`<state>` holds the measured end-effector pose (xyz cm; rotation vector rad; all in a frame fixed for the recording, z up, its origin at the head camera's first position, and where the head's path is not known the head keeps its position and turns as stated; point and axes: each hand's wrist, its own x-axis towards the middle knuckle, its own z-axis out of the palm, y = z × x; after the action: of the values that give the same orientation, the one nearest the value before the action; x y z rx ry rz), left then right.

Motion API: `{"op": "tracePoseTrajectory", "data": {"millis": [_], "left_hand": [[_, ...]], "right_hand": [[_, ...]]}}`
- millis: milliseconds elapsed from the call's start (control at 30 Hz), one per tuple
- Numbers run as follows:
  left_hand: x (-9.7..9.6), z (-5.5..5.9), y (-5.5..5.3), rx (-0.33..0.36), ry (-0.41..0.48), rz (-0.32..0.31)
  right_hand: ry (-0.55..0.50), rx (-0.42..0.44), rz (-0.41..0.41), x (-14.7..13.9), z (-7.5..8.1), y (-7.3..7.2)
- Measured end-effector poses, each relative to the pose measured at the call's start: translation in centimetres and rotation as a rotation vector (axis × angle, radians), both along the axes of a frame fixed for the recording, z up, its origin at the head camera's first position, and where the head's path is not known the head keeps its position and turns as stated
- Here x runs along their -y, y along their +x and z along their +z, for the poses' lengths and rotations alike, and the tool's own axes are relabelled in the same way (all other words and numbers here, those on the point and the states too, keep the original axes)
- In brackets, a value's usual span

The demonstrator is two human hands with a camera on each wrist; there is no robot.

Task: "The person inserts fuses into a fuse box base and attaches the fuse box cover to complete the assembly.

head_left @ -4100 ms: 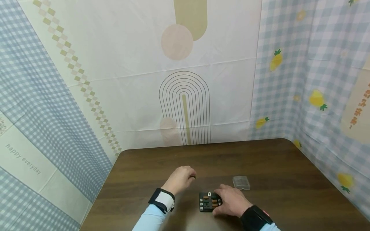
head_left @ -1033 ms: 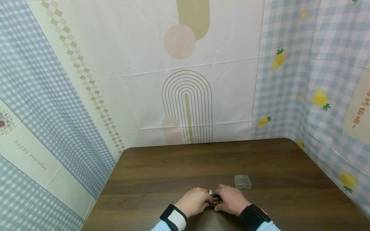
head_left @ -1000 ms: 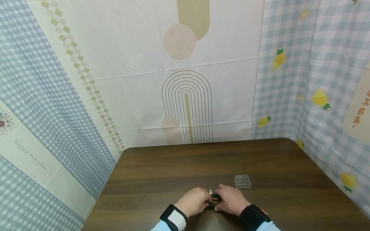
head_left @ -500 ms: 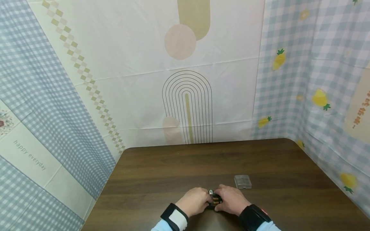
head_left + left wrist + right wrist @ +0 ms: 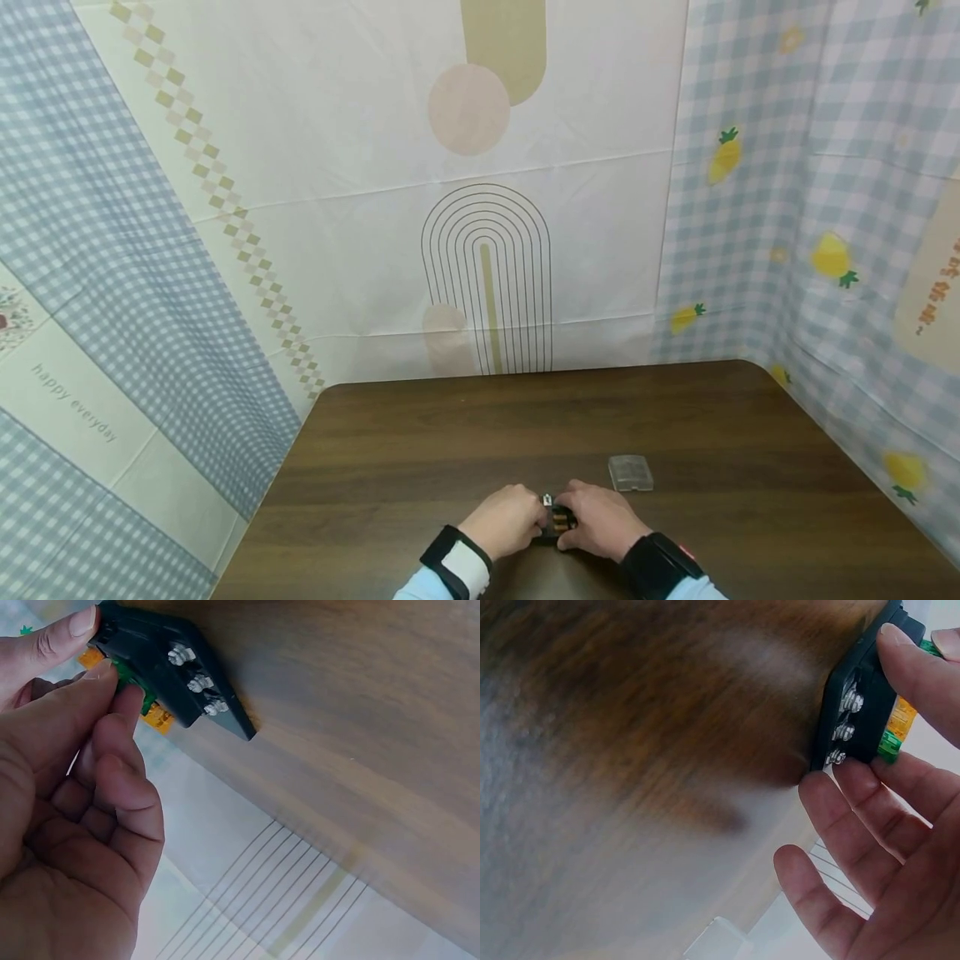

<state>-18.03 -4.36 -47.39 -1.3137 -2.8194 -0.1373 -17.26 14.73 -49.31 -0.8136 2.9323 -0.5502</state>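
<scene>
A black fuse block (image 5: pixel 558 533) lies on the table between both hands, with silver screw terminals (image 5: pixel 199 682) along its side. Orange fuses (image 5: pixel 901 718) and a green fuse (image 5: pixel 889 745) stand in it. My left hand (image 5: pixel 501 521) pinches another green blade fuse (image 5: pixel 147 699) between thumb and forefinger, right at the block's top. How deep that fuse sits is hidden by the fingertips. From the right, my right hand (image 5: pixel 600 518) grips the block's edges between thumb and fingers; one of its fingers stands free.
A clear plastic cover (image 5: pixel 631 472) lies on the wooden table (image 5: pixel 420 417), just beyond my right hand. Patterned cloth (image 5: pixel 360 250) hangs behind the table's far edge and along both sides.
Since the oldest frame, my left hand has come right and down to the fuse block, whose left part it now hides. Over the last second both hands stay nearly still.
</scene>
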Motion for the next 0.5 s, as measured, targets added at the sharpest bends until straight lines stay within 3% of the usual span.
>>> {"op": "tracePoseTrajectory", "data": {"millis": [167,500], "left_hand": [[-0.25,0.06,-0.12,-0.038,-0.015,-0.035],[-0.68,0.24,0.13,-0.006,-0.03,0.006]], "right_hand": [[-0.002,0.001,-0.001,0.01,0.01,0.01],[-0.009,-0.019,0.01,0.11,0.1,0.03]]}}
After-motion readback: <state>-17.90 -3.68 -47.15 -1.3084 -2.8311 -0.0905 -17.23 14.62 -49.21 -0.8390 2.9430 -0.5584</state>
